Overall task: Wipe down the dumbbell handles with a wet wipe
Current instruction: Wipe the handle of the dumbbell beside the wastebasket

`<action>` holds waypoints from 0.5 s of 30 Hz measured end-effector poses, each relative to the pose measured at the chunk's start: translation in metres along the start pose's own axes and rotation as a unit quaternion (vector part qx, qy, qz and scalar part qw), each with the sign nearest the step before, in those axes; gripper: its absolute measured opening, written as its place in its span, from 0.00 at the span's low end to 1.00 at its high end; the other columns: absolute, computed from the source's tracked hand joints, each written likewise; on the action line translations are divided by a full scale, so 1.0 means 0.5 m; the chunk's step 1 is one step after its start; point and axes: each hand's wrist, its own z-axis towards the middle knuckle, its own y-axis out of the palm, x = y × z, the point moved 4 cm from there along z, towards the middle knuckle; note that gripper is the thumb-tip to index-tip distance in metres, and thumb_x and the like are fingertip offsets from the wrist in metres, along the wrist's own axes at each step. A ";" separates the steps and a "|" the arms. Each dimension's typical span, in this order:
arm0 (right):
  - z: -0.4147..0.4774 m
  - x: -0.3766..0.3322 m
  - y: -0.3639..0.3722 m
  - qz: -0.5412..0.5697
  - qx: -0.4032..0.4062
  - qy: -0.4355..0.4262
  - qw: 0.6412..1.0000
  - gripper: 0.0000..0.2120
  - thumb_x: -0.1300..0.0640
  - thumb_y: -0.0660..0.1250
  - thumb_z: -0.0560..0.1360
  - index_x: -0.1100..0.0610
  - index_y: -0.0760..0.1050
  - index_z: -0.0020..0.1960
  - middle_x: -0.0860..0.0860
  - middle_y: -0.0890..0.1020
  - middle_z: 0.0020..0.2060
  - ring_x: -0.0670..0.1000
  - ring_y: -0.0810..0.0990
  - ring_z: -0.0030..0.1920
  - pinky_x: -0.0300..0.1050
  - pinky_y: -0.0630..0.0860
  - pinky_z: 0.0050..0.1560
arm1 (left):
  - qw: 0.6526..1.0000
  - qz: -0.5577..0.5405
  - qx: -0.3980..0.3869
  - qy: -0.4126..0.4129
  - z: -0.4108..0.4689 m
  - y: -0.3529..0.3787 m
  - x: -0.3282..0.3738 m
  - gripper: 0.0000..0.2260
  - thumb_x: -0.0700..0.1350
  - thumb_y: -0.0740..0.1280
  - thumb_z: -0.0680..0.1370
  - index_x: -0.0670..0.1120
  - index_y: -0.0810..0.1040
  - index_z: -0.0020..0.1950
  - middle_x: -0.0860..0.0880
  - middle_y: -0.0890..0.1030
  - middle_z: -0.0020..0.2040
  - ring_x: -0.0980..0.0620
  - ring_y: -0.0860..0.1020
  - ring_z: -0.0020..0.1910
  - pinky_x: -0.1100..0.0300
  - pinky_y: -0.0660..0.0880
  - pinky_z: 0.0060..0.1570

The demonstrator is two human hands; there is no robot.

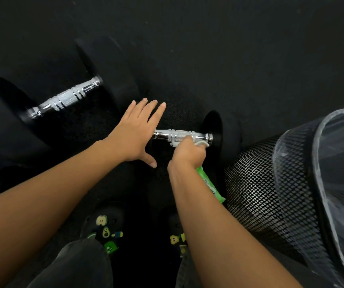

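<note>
Left hand: the left hand [134, 132] is held flat with straight, spread fingers and the thumb out to the side; nothing is gripped. The left end of the near handle is covered by it, and contact with what lies beneath cannot be told.
Right hand: the right hand [187, 151] is curled round a crumpled white wet wipe [203, 144], which is pressed against the near side of the handle.
Near dumbbell: a chrome knurled handle [179, 135] is seen between the two hands, joined on the right to a round black rubber head [227, 132]. The left head is hidden.
Far dumbbell: a second black-headed dumbbell with a chrome handle [65, 98] lies untouched at the upper left, well apart from both hands.
Wipe pack: a green soft plastic packet [208, 183] lies on the floor, partly hidden under the right wrist, just beside the bin.
Bin: a black metal mesh wastebasket [256, 188] is lined with a clear plastic bag [333, 163]; its contents cannot be made out.
Edges and room: the right head is near the bin wall. Bare black rubber floor [229, 48] is seen beyond both dumbbells and between them.
Feet: black clogs with green and yellow charms [106, 227] are seen below the arms.
</note>
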 end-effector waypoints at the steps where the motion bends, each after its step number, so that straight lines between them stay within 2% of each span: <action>1: 0.010 -0.004 -0.003 0.004 0.006 0.007 1.000 0.18 0.60 0.61 0.75 0.61 0.72 0.64 0.55 0.81 0.51 0.54 0.80 0.47 0.45 0.76 0.50 | 1.000 0.001 0.001 0.000 0.000 0.000 0.000 0.62 0.67 0.73 0.59 0.42 0.36 0.76 0.42 0.45 0.77 0.41 0.43 0.76 0.48 0.40 0.73; 4: 0.018 -0.014 -0.008 0.022 -0.004 0.040 0.999 0.17 0.65 0.57 0.74 0.61 0.74 0.61 0.55 0.81 0.50 0.53 0.79 0.44 0.44 0.74 0.44 | 1.000 -0.003 0.006 0.002 0.000 0.000 -0.001 0.62 0.67 0.73 0.59 0.42 0.37 0.76 0.41 0.45 0.77 0.41 0.44 0.76 0.48 0.40 0.73; 7: 0.008 -0.008 0.000 -0.009 -0.005 0.024 1.000 0.22 0.65 0.57 0.74 0.58 0.68 0.68 0.56 0.80 0.57 0.57 0.80 0.52 0.47 0.77 0.51 | 1.000 -0.008 0.004 0.002 0.000 0.000 0.000 0.62 0.66 0.73 0.59 0.42 0.37 0.76 0.42 0.45 0.77 0.41 0.44 0.76 0.48 0.40 0.73; 12: -0.038 0.001 0.019 -0.070 -0.051 -0.011 0.996 0.26 0.65 0.56 0.78 0.52 0.58 0.75 0.58 0.75 0.63 0.57 0.77 0.60 0.44 0.73 0.58 | 1.000 -0.019 0.014 0.005 -0.001 -0.001 -0.001 0.61 0.65 0.74 0.60 0.42 0.38 0.76 0.41 0.47 0.77 0.41 0.44 0.76 0.47 0.40 0.73; 15: -0.057 0.009 0.029 -0.092 -0.085 -0.007 0.992 0.27 0.65 0.55 0.79 0.52 0.55 0.76 0.57 0.74 0.65 0.55 0.76 0.61 0.35 0.69 0.51 | 1.000 -0.012 0.011 0.004 0.000 0.000 -0.001 0.59 0.62 0.74 0.63 0.42 0.38 0.76 0.41 0.46 0.77 0.41 0.44 0.76 0.48 0.40 0.73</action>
